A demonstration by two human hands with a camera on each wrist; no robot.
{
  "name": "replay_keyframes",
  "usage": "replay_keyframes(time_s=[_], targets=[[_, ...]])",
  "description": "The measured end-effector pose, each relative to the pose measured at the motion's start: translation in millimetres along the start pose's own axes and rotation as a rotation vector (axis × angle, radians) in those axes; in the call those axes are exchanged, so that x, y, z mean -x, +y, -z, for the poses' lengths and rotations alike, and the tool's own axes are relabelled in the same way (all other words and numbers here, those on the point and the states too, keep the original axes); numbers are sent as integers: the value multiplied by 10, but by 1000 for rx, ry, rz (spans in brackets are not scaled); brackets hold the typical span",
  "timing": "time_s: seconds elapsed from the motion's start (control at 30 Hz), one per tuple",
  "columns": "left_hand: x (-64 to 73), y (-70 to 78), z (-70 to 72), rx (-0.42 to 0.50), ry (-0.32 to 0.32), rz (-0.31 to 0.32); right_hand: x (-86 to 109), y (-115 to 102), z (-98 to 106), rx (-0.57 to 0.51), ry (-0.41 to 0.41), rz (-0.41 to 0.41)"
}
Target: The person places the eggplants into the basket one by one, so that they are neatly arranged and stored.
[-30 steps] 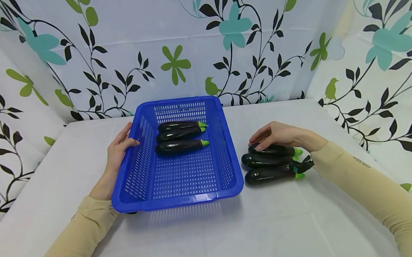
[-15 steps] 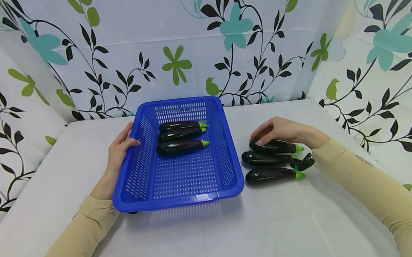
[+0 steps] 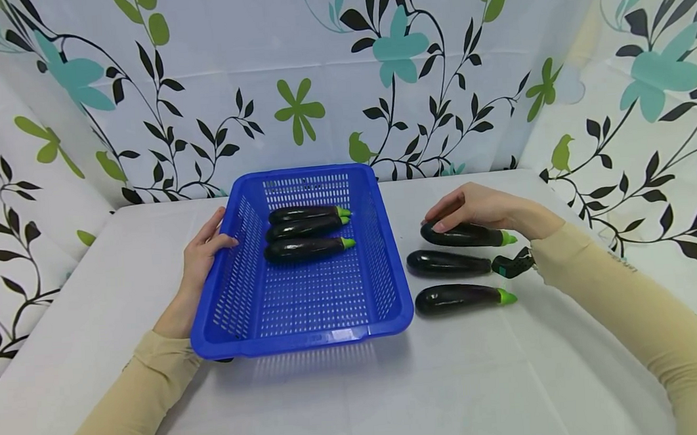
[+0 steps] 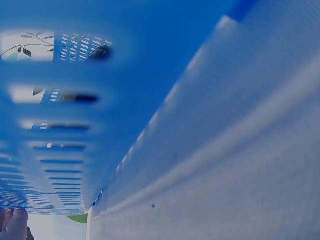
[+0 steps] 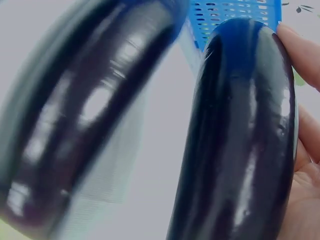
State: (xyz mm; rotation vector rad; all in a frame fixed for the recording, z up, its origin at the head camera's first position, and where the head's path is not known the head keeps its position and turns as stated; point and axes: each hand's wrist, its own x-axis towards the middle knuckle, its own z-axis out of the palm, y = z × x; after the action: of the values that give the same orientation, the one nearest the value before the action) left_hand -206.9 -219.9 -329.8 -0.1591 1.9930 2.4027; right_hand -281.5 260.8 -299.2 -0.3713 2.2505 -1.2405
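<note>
My left hand (image 3: pixel 202 268) grips the left rim of a blue plastic basket (image 3: pixel 308 342), thumb over the inner side. Inside lie three dark eggplants with green stems, the nearest eggplant (image 3: pixel 305 248) slightly apart from the others. Right of the basket, my right hand (image 3: pixel 481 207) holds the farthest of three eggplants, a glossy eggplant (image 3: pixel 464 236), by its rounded end; whether it is off the table is hard to tell. A middle eggplant (image 3: pixel 448 263) and a front eggplant (image 3: pixel 456 298) lie on the tabletop. The right wrist view shows the held eggplant (image 5: pixel 240 130) beside my fingers (image 5: pixel 302 57).
A white cloth covers the table (image 3: pixel 364 400). Behind and at the sides hang white curtains (image 3: pixel 200 87) printed with leaves and flowers. A black wrist device (image 3: pixel 512 263) under the right wrist covers the middle eggplant's stem end. The left wrist view is mostly slotted basket wall (image 4: pixel 140 60).
My right hand has moved away toward the back with the farthest eggplant, widening the gap to the middle one. The left hand and basket have stayed put.
</note>
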Motion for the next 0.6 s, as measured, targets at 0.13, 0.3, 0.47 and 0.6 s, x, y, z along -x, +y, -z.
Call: replay_keyframes(time_s=[0.13,0.3,0.47,0.6], targets=[[-3,0,-2,11,1,2,21,-77,8,-7,5,-11],[-11,-5,-4,-2,10,0,29,-180,12,-31,17,-17],[-3,-11,1,-25,12,-3,24,-315,7,-13,21,5],[3,-14,7,-51,6,-9,-1,-424,0,12,20,23]])
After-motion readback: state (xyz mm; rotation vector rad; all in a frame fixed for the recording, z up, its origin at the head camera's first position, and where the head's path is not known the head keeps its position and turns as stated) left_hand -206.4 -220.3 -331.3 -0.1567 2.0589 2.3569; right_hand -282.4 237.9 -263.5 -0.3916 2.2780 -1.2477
